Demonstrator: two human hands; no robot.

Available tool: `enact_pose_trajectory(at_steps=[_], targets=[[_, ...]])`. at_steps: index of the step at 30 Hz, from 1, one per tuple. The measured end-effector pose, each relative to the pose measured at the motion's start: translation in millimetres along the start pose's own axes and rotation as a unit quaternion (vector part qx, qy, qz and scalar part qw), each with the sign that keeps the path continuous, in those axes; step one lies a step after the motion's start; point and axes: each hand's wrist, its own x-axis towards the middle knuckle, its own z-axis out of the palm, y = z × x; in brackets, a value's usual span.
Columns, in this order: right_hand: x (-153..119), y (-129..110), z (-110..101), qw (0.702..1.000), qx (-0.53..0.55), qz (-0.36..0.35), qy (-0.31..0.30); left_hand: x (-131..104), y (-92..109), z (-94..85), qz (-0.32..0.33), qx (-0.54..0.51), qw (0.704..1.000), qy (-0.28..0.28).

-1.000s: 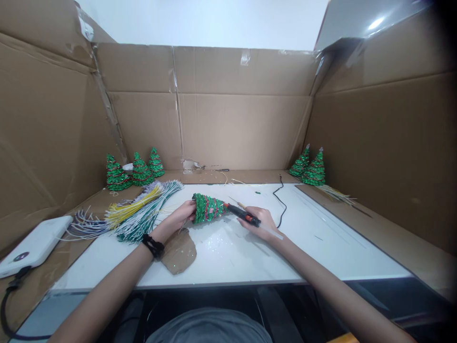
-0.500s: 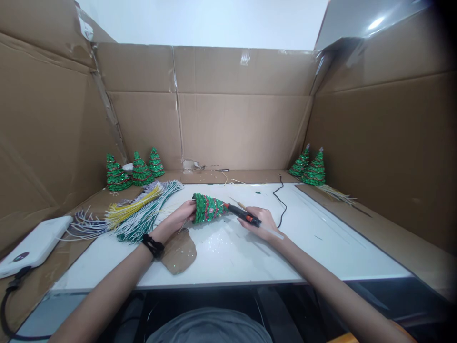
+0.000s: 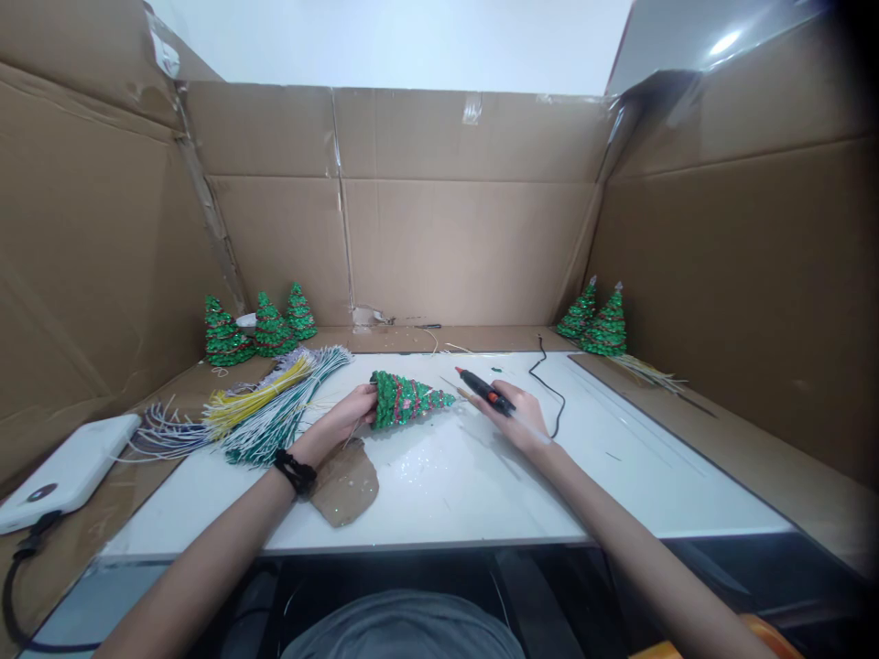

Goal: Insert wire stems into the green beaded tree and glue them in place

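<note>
My left hand (image 3: 353, 412) is closed round the base of a small green glittery Christmas tree (image 3: 408, 401) with red garland. The tree lies on its side over the white board, its tip toward the right. My right hand (image 3: 526, 412) grips a black and orange hot glue gun (image 3: 484, 392), with a clear glue stick (image 3: 532, 430) sticking out behind. Its nozzle points up and left, apart from the tree's tip. A thin pointed tool (image 3: 456, 388) also projects from the right fingers; its grip is mostly hidden.
Bundles of green-white (image 3: 288, 416) and yellow wires (image 3: 257, 398) lie at left, beside a white power bank (image 3: 69, 471). Finished-looking trees stand at back left (image 3: 271, 328) and back right (image 3: 604, 322). A cardboard piece (image 3: 345, 490) lies near my left wrist. A black cord (image 3: 549, 371) curves behind my right hand.
My right hand has drawn the glue gun up and right, away from the tree's tip, which now shows. The black cord has shifted right. My left hand and the tree have stayed put.
</note>
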Motion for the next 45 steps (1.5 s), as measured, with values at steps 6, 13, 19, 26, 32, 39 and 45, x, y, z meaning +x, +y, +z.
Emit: enact_pose_trajectory(at_steps=[6, 13, 19, 26, 32, 39, 45], targets=[[4.6, 34.9, -0.7, 0.993, -0.115, 0.014, -0.029, -4.8, 8.4, 3.5, 0.002, 0.007, 1.000, -0.002], [1.4, 55.1, -7.3, 0.978, -0.126, 0.051, -0.159, -4.5, 7.6, 3.8, -0.009, -0.004, 1.000, 0.002], [22.6, -0.3, -1.6, 0.986, 0.116, -0.017, -0.120, -2.0, 2.9, 2.7, 0.009, -0.014, 1.000, 0.000], [45.3, -55.1, 21.2, 0.967, 0.115, -0.069, -0.216, -7.7, 15.2, 9.4, 0.019, -0.008, 1.000, -0.002], [36.3, -60.4, 23.8, 0.978, 0.106, -0.059, -0.172, -13.4, 20.1, 15.1, 0.054, 0.024, 0.998, 0.021], [35.3, -58.6, 29.8, 0.977, 0.122, -0.071, -0.161, -17.5, 29.5, 22.6, 0.094, 0.024, 0.995, 0.017], [33.7, -55.5, 33.2, 0.978, 0.125, -0.128, -0.112, -21.1, 38.8, 26.9, 0.082, 0.046, 0.996, 0.000]])
